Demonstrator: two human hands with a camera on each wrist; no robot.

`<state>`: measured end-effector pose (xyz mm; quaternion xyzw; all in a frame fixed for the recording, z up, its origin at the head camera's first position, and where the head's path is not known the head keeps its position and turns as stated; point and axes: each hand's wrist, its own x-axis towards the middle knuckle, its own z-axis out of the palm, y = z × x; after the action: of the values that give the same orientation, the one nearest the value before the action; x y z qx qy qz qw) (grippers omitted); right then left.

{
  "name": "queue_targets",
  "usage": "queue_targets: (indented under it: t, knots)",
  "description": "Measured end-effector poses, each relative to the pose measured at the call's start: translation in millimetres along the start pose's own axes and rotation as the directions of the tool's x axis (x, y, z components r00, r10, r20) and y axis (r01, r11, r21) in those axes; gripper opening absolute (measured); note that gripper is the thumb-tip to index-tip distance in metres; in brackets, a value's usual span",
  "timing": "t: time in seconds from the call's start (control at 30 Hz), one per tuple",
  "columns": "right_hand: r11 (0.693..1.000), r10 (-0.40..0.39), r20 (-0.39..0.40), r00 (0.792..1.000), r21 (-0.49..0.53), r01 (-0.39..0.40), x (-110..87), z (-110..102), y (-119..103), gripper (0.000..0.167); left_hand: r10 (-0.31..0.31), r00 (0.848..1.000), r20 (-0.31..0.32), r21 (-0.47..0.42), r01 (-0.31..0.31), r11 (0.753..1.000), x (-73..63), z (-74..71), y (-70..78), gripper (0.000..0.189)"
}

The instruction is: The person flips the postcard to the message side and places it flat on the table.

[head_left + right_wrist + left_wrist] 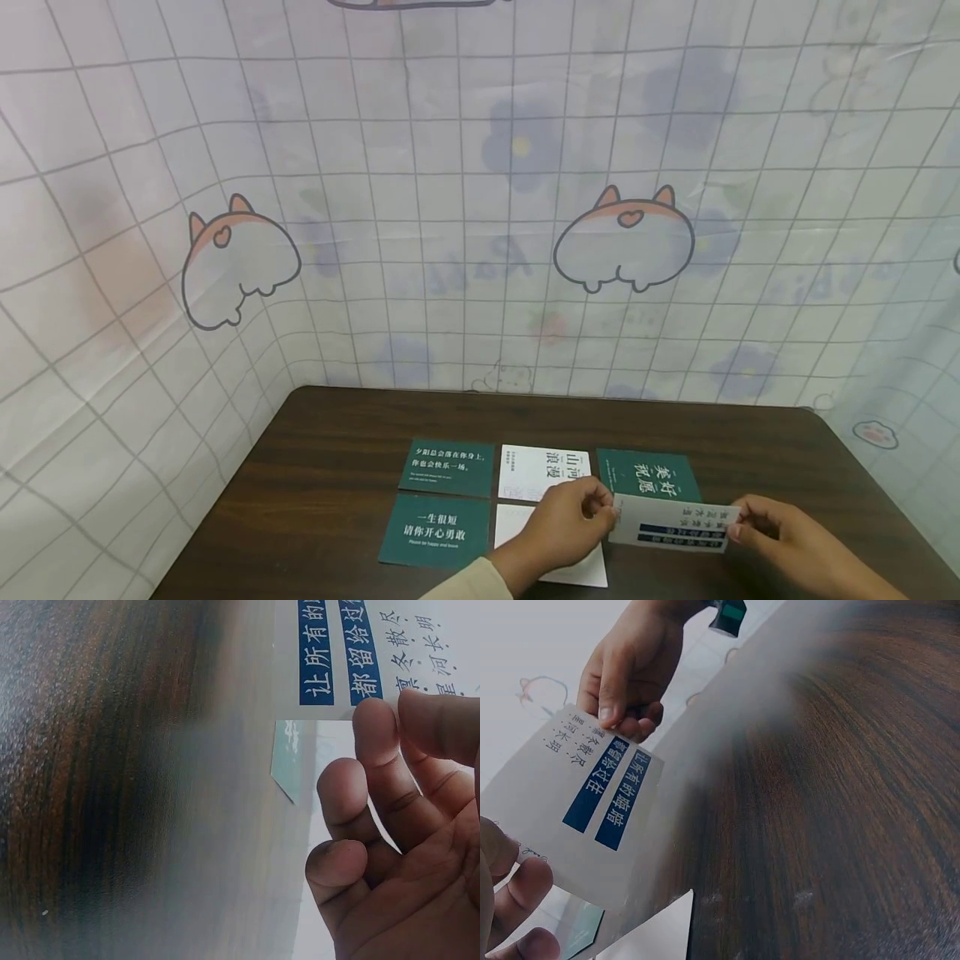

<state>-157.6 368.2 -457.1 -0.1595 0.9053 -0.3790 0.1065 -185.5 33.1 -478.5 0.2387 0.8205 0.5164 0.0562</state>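
Left fingers [529, 885] and right fingers [377, 735] pinch opposite ends of blue-barred white card [671, 523], above bench [300, 500], near rightmost green card [648, 475]. I judge positioning step; next calls for level lowering. Clearance hard to tell.

Cards [435, 531] in two rows on table [315, 467], backdrop [427, 292] behind, held card [671, 517] between left grip [561, 525] and right grip [787, 535]

left hand [566, 523]: pinching | right hand [783, 540]: pinching, other fingers [343, 789] bent
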Motion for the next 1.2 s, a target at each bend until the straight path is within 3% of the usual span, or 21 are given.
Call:
queue_targets:
  t: [0.27, 0.43, 0.5, 0.73, 1.0, 1.13, 1.2]
  knots:
    - [0.996, -0.066, 0.029, 0.997, 0.054, 0.064, -3.3, 0.7, 3.6, 0.013, 0.032, 0.999, -0.002, 0.019, -0.032, 0.999, -1.1, -0.9, -1.0, 0.009]
    - [0.990, -0.140, -0.008, 0.990, 0.011, 0.140, -3.5, 3.5, 7.4, 0.004, 0.055, 0.998, 0.006, 0.019, -0.055, 0.998, -1.7, -1.3, -1.8, 0.008]
    - [0.989, -0.146, -0.011, 0.989, 0.001, 0.146, -3.0, 3.4, 8.5, 0.008, 0.057, 0.998, 0.008, 0.017, -0.057, 0.998, -2.0, -1.4, -2.1, 0.008]
    - [1.000, -0.022, 0.037, 0.999, 0.020, 0.021, -2.0, 1.2, 6.7, 0.010, 0.032, 0.999, 0.009, 0.035, -0.032, 0.999, -1.9, -2.0, -1.3, 0.008]
    - [1.000, 0.010, 0.031, 0.999, 0.009, -0.011, -2.1, 1.9, 6.3, 0.016, 0.047, 0.998, 0.029, 0.054, -0.048, 0.997, -1.9, -0.4, -3.5, 0.006]
    - [1.000, 0.016, 0.024, 1.000, -0.006, -0.016, -1.8, 4.5, 6.6, 0.021, 0.078, 0.995, 0.063, 0.068, -0.082, 0.994, -1.5, 1.1, -7.1, 0.006]
    - [1.000, 0.029, 0.027, 0.999, -0.005, -0.028, -1.2, 5.5, 6.0, 0.023, 0.104, 0.992, 0.076, 0.119, -0.112, 0.987, -1.2, 1.7, -7.8, 0.008]
